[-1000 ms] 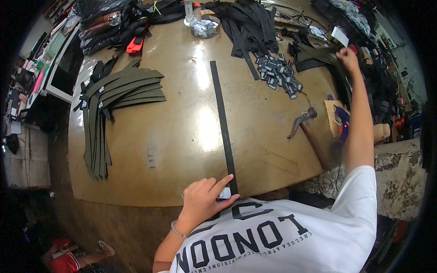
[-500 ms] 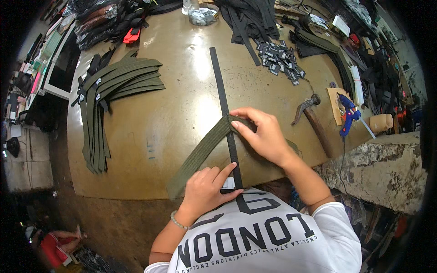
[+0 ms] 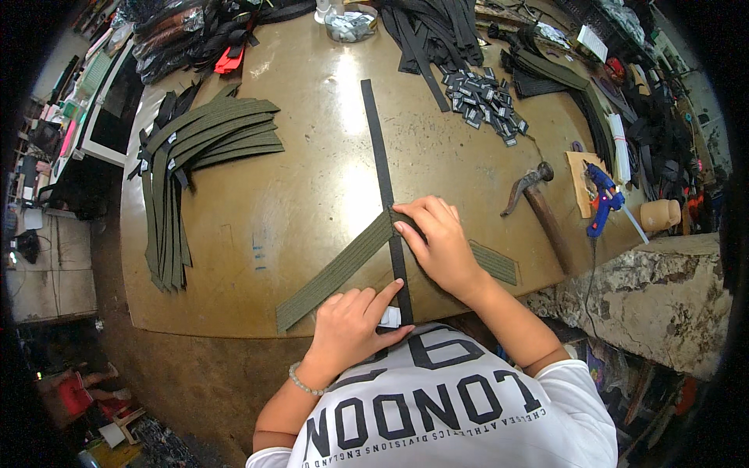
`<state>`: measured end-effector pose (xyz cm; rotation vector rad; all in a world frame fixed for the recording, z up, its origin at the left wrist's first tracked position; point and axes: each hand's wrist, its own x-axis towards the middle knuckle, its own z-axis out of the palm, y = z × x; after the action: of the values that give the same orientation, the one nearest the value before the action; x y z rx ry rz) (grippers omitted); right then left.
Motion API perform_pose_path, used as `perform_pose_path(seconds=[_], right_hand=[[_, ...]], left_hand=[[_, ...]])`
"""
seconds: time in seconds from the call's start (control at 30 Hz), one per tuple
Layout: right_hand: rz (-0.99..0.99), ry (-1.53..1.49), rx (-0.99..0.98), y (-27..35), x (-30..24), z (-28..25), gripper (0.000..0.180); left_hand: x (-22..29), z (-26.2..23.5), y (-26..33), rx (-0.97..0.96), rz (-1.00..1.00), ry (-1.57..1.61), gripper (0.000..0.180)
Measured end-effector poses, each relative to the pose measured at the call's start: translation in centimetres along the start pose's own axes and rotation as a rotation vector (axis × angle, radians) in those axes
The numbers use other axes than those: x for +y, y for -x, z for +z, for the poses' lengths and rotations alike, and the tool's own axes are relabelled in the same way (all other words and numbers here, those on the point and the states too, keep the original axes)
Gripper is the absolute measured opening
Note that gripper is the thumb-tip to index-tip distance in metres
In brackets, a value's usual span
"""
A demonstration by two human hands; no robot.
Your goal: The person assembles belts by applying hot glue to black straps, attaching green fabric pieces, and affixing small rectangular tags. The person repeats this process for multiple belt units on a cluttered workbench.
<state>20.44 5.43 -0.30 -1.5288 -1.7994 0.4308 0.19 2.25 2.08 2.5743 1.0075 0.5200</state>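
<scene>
A long black strap [image 3: 378,148] lies on the table, running from the middle towards my body. Across it goes an olive-green ribbed strap [image 3: 335,273], bent at the crossing, its two ends slanting down left and right. My right hand [image 3: 438,248] grips the green strap just right of the crossing, thumb and fingertips on it; the palm hides part of that strap. My left hand [image 3: 355,321] holds the black strap's near end, index fingertip pressed on it and thumb at the table edge, other fingers curled. Beside that end, a white label [image 3: 392,317] shows between thumb and index finger.
Finished-looking green straps [image 3: 168,203] lie stacked at left. Farther back are black straps [image 3: 437,35], a pile of small dark labels [image 3: 488,103] and a clear tub [image 3: 351,25]. A hammer [image 3: 542,210] and a blue glue gun [image 3: 602,199] lie at right. A person in red sits low left.
My right hand has shifted slightly down and the green strap now lies flatter, with its right end showing beyond my hand. The left hand stays on the black strap.
</scene>
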Motion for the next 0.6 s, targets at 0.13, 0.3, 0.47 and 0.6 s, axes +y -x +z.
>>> perform_pose_path(seconds=[0.13, 0.3, 0.47, 0.6], right_hand=[[-0.038, 0.095, 0.019, 0.7, 0.0, 0.2, 0.027], [-0.135, 0.352, 0.022, 0.0, -1.5, 0.6, 0.031], [0.022, 0.215, 0.043, 1.4, 1.2, -6.0, 0.026], [0.702, 0.590, 1.039, 7.6, 10.4, -15.9, 0.054]], left_hand=[[0.8, -1.4, -1.0, -0.097, -0.061, 0.111, 0.061], [-1.8, -1.1, -4.3, 0.024, -0.184, 0.117, 0.041], [-2.6, 0.3, -4.7, 0.049, -0.257, 0.034, 0.050], [-2.6, 0.4, -4.4, 0.060, -0.278, 0.058, 0.052]])
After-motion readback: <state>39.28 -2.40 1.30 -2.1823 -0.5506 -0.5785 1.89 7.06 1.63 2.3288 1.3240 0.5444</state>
